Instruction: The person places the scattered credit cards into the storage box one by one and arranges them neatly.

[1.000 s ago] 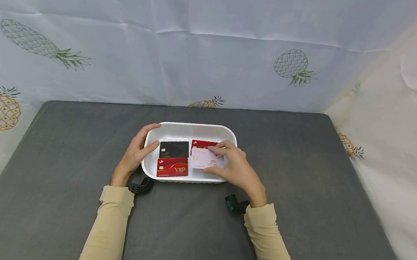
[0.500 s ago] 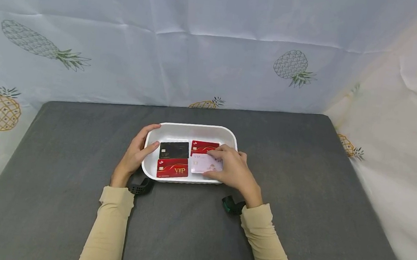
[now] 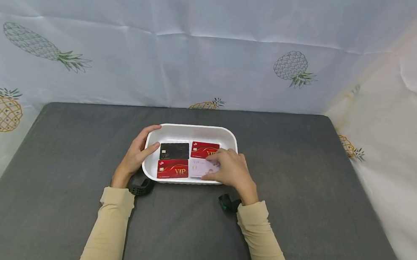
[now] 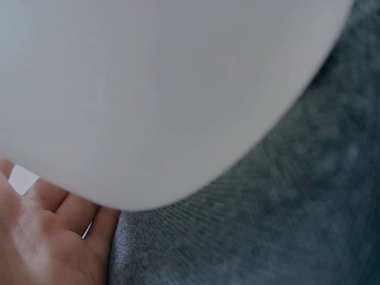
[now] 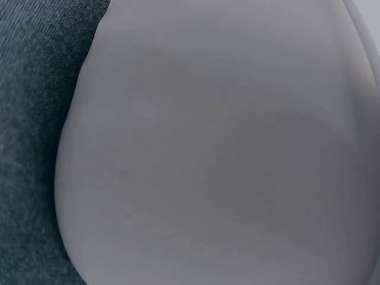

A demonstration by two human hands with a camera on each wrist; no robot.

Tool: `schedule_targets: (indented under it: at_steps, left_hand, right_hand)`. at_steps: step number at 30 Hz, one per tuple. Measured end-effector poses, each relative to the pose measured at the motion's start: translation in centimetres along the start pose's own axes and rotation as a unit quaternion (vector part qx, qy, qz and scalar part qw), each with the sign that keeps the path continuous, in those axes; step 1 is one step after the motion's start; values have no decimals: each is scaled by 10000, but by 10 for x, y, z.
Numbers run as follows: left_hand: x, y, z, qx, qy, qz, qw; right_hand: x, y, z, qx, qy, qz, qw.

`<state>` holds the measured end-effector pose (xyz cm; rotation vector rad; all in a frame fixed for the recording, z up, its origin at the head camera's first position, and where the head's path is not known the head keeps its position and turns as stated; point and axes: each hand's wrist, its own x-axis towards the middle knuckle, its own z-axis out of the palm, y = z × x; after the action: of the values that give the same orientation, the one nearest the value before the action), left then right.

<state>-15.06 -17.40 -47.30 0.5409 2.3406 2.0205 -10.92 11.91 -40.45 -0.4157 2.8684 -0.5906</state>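
A white tray point(image 3: 193, 131) with rounded corners sits on the table. My left hand point(image 3: 134, 157) holds its left end, thumb over the rim and fingers along the outside; the left wrist view shows that hand point(image 4: 53, 237) beside the tray wall point(image 4: 148, 119). Between thumb and fingers, my right hand point(image 3: 233, 168) pinches a pale pink VIP card point(image 3: 198, 168) low in the tray's right half, covering its right part. Just behind it lies a red VIP card point(image 3: 204, 150). In the left half, a black VIP card point(image 3: 174, 151) lies behind another red VIP card point(image 3: 173, 169).
Dark grey cloth point(image 3: 174, 236) covers the table. A pale curtain with pineapple prints point(image 3: 215, 63) hangs along the back edge. Black wrist straps point(image 3: 142, 187) show at both wrists. Only tray wall point(image 5: 208, 148) and cloth fill the right wrist view.
My right hand has drawn the pale pink card toward me, off the red card behind it, which now shows more fully. The left hand stays at the tray's left end.
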Motion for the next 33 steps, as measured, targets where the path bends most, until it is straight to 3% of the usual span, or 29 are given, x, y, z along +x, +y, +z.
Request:
schedule_targets:
  at_steps: [12, 20, 30, 33]
  left_hand:
    - [-1, 3, 0, 59, 22, -62, 10000]
    - [-1, 2, -1, 116, 29, -130, 9998]
    - [0, 3, -1, 51, -173, -115, 9998]
    - [-1, 5, -4, 293, -280, -109, 9991]
  right_hand:
    - [2, -8, 3, -214, -10, 296, 9993]
    - [1, -3, 3, -209, 44, 176, 9996]
    - [-1, 4, 0, 182, 372, -210, 9989]
    - [-2, 4, -1, 231, 424, -225, 9986]
